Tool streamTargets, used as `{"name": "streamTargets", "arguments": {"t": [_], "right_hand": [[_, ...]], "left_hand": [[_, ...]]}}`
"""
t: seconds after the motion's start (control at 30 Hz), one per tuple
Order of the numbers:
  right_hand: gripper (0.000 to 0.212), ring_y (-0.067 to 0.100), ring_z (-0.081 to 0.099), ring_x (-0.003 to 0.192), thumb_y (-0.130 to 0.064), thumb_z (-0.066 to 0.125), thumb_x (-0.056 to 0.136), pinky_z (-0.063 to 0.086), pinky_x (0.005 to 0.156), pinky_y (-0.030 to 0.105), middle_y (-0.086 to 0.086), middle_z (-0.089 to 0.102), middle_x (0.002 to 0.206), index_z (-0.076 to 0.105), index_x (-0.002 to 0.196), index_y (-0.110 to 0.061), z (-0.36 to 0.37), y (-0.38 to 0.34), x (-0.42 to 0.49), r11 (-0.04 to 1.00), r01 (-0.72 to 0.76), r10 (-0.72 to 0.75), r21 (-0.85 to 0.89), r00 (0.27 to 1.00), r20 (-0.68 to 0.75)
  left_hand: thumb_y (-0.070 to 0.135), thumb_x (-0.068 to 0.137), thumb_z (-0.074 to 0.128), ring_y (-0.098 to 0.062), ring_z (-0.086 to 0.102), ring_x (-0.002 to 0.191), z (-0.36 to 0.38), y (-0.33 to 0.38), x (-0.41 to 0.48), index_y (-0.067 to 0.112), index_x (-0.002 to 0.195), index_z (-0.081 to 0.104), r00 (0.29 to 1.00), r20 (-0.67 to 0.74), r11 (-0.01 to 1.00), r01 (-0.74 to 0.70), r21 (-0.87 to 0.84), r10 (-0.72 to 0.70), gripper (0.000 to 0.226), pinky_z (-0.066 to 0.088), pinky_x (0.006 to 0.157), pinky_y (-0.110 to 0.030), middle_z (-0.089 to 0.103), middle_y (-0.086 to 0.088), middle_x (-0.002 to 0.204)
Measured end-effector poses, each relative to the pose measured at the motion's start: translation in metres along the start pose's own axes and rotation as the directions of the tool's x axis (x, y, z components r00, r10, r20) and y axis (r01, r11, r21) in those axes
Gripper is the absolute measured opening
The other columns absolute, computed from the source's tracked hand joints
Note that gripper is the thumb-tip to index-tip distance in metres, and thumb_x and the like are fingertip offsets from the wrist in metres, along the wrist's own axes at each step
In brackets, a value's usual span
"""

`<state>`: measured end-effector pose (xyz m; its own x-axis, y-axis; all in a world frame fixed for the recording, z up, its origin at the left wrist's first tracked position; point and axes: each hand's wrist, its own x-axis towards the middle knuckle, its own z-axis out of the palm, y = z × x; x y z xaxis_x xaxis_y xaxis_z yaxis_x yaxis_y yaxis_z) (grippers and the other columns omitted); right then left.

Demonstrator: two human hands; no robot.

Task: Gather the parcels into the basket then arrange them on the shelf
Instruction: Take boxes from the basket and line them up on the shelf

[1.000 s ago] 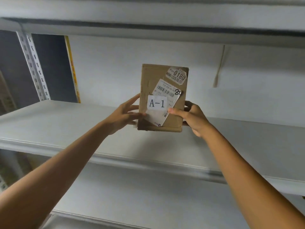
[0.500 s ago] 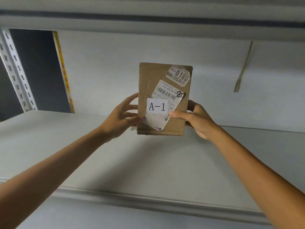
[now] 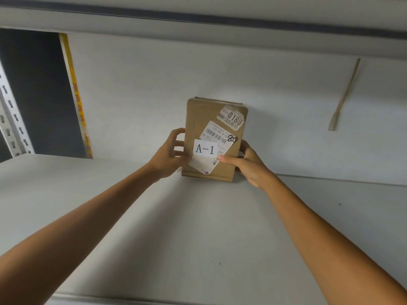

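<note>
The parcel (image 3: 214, 139), a brown carton with a white label A-1 (image 3: 206, 149) on its front, stood upright on its short edge far back on the shelf (image 3: 198, 227), with its back toward the grey wall (image 3: 154, 95); whether it already touched the wall I could not tell. The left hand (image 3: 169, 154) held the left edge with its fingers curled round it. The right hand (image 3: 248, 166) pinched the right edge, thumb on the front face and the other fingers hidden behind. The step in hand seemed to be the setting down of this parcel, so the arranging part of the task was under way; the basket was not in view. To do it well, I judged that the lower edge should sit fully flat on the shelf before any finger opened, because a carton on its narrow end could tip forward. It seemed wise to lean it lightly against the wall, with the label facing outward and straight for reading, then to release one hand first and feel whether it stood alone. Room beside it should be left for the other parcels.
</note>
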<state>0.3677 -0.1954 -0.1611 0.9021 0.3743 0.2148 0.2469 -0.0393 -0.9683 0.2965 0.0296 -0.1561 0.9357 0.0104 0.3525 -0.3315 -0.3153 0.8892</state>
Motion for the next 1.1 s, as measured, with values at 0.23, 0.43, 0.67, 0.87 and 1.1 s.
{"name": "streamTargets", "arguments": {"t": [0.23, 0.43, 0.67, 0.87, 1.1], "right_hand": [[0.039, 0.019, 0.066, 0.108, -0.011, 0.079, 0.08, 0.057, 0.089, 0.038, -0.006, 0.069, 0.109, 0.059, 0.105, -0.034, 0.002, 0.006, 0.007, 0.989, 0.054, -0.06, -0.139, 0.997, -0.039], [0.051, 0.015, 0.064, 0.11, -0.028, 0.082, 0.078, 0.054, 0.097, 0.044, -0.009, 0.066, 0.119, 0.056, 0.122, -0.031, 0.006, 0.013, 0.004, 0.981, 0.013, -0.038, -0.193, 0.991, -0.13], [0.062, 0.013, 0.056, 0.119, -0.033, 0.075, 0.085, 0.048, 0.1, 0.034, -0.004, 0.059, 0.133, 0.045, 0.138, -0.02, 0.021, 0.006, -0.01, 0.955, -0.094, 0.03, -0.28, 0.974, -0.223], [0.063, 0.02, 0.048, 0.132, -0.036, 0.068, 0.089, 0.038, 0.101, 0.026, 0.002, 0.047, 0.147, 0.044, 0.144, -0.016, 0.013, -0.007, -0.055, 0.854, -0.124, 0.014, -0.506, 0.976, -0.216], [0.062, 0.023, 0.041, 0.137, -0.045, 0.066, 0.089, 0.033, 0.11, 0.03, 0.006, 0.043, 0.149, 0.047, 0.142, -0.018, -0.026, -0.037, -0.151, 0.662, -0.151, -0.016, -0.734, 0.977, -0.215]], "left_hand": [[0.009, 0.083, 0.07, -0.018, 0.063, 0.103, -0.008, -0.018, 0.012, 0.028, 0.136, 0.031, 0.999, -0.009, 0.991, -0.037, 0.125, 0.039, 0.069, 0.057, 0.086, -0.041, 0.054, -0.005, 0.121], [0.007, 0.086, 0.068, -0.012, 0.06, 0.103, -0.011, -0.023, 0.016, 0.024, 0.139, 0.029, 1.0, 0.013, 0.985, -0.024, 0.17, 0.023, 0.067, 0.058, 0.081, -0.032, 0.053, -0.002, 0.12], [0.007, 0.088, 0.066, -0.02, 0.058, 0.104, -0.007, -0.021, 0.007, 0.018, 0.137, 0.032, 1.0, -0.029, 0.988, 0.015, 0.151, -0.011, 0.06, 0.056, 0.069, -0.019, 0.052, -0.003, 0.122], [0.009, 0.091, 0.06, -0.014, 0.054, 0.091, 0.004, 0.002, -0.023, 0.012, 0.135, 0.039, 0.997, -0.066, 0.959, 0.06, 0.278, -0.043, 0.049, 0.042, 0.061, -0.008, 0.051, -0.001, 0.118], [0.018, 0.091, 0.053, -0.03, 0.06, 0.106, 0.05, 0.048, -0.074, 0.02, 0.111, 0.063, 0.998, 0.061, 0.825, -0.016, 0.564, -0.023, 0.022, 0.047, 0.083, -0.031, 0.057, -0.007, 0.132]]}}
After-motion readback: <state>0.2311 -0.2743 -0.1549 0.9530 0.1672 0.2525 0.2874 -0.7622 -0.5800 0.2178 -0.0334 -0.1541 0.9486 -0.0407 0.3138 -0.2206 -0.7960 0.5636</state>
